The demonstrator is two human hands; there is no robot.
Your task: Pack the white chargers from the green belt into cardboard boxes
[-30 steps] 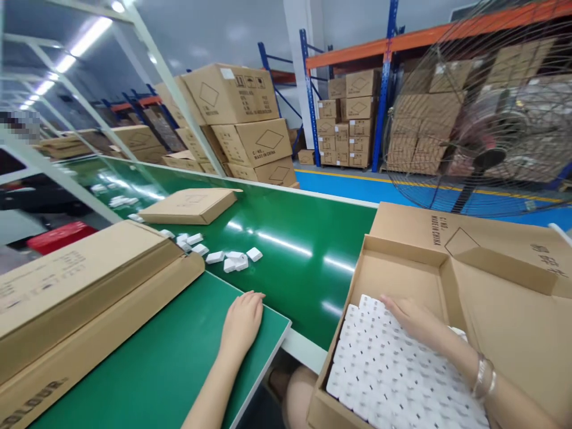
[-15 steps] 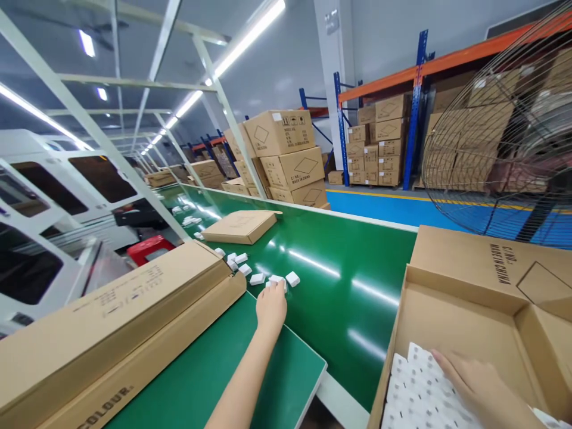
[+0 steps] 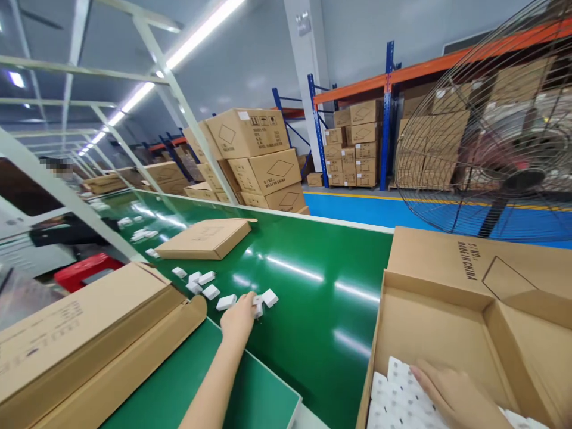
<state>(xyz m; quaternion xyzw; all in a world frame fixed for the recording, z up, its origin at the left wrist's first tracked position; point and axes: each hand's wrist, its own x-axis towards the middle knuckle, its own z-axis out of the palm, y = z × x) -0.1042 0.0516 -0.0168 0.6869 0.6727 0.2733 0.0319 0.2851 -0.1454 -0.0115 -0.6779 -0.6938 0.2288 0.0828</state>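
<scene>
My left hand [image 3: 239,322] reaches over the green conveyor belt [image 3: 308,333], its fingers closed around a small white plastic block [image 3: 258,302]. Another white block [image 3: 270,298] lies just right of the fingertips, and several more trail off to the left, one being the white block [image 3: 226,302] beside my knuckles. Low on the right, my right hand [image 3: 460,393] is inside an open cardboard box [image 3: 438,316], lying over tightly packed white blocks [image 3: 393,396]. Its thumb side touches them; the other fingers are hidden, so its grip cannot be made out.
A flat closed carton [image 3: 205,237] lies on the belt. Long cardboard boxes [image 3: 89,339] stand at the left by a green side board [image 3: 263,393]. Beyond the belt are stacked cartons [image 3: 263,170] and a large wire-guarded fan [image 3: 491,149]. A red bin [image 3: 89,271] stands at far left.
The view has swung right, so the scene sits further left. My left fingers now close round a white block among those on the belt. My right hand stays over the packed blocks.
</scene>
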